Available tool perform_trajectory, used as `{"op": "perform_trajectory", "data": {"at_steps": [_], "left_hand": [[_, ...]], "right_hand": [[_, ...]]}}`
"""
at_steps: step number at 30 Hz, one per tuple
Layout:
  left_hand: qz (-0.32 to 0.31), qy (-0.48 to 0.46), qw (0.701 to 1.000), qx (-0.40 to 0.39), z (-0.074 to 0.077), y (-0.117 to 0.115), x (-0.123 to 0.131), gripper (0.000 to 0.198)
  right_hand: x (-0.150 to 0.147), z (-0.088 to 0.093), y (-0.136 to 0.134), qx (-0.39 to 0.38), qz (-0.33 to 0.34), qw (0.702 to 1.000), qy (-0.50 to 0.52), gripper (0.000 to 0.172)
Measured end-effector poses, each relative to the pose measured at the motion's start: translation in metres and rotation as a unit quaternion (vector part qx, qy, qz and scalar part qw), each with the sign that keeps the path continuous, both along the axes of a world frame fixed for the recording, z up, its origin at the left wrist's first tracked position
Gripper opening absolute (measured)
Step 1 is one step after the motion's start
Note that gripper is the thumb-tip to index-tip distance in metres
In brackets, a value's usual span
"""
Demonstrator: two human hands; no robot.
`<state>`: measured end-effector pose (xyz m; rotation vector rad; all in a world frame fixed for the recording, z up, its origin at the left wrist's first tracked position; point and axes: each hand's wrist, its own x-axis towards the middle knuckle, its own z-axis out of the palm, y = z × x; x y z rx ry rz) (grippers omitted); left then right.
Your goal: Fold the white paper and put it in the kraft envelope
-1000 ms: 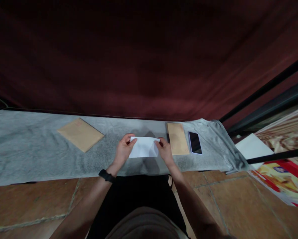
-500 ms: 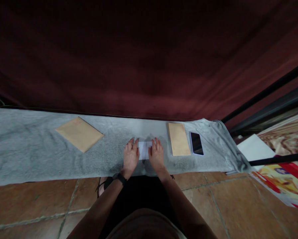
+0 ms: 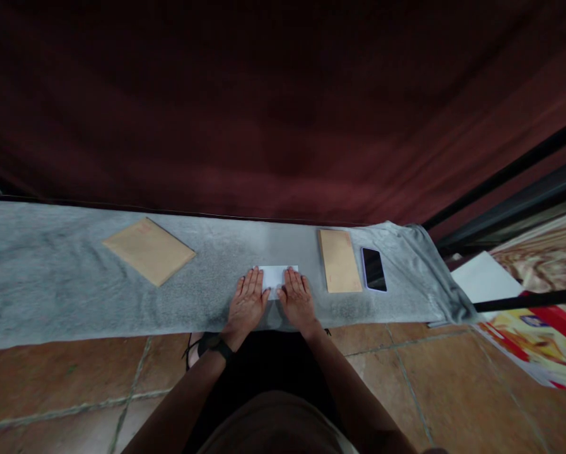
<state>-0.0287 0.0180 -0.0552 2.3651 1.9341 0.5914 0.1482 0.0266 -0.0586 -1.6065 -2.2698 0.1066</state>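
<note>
Right, pressing down palm-first with the left hand [image 3: 247, 305] and the right hand [image 3: 298, 305], one at either end of the white paper [image 3: 273, 276]. Lying flat, that paper, near the middle of the grey cloth-covered worktop [image 3: 65, 277], with only the centre and strips of the edges showing. No pinch in either grip: fingers stretched out long and lying almost side by side, thumbs angled inward at the near edge, close but not touching. Looking very much like a flattening or creasing step, judging by those level palms; impossible to count the layers underneath. Calling next, it seems, for even pressure from both sides and a light, level release, so as not to drag the paper askew on soft cloth. Meanwhile, over to the left, well apart, spotting a slanted brown envelope [image 3: 149, 251]; to the right, nearer, finding a second envelope [image 3: 341, 260], and just beside that, a dark-screened phone [image 3: 374, 269]. Nothing touching either of those from the hands, not at this moment.
</note>
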Motion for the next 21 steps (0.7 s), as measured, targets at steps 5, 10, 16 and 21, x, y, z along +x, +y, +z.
{"op": "perform_trajectory", "data": {"at_steps": [5, 10, 16, 21], "left_hand": [[0.018, -0.008, 1.0, -0.003, 0.004, -0.002, -0.009, 0.059], [-0.008, 0.001, 1.0, 0.002, 0.007, -0.014, 0.012, 0.058], [-0.079, 0.029, 0.996, 0.001, 0.002, -0.031, 0.028, 0.059], [-0.102, 0.041, 0.994, 0.01, -0.008, -0.03, 0.023, 0.058]], "right_hand": [[0.01, -0.002, -0.002, 0.007, -0.016, 1.0, -0.004, 0.057], [0.011, 0.0, -0.002, -0.003, -0.019, 1.0, -0.007, 0.057], [0.004, 0.007, -0.002, -0.015, -0.025, 1.0, 0.006, 0.056], [-0.021, 0.006, -0.004, -0.045, 0.05, 0.998, 0.01, 0.053]]}}
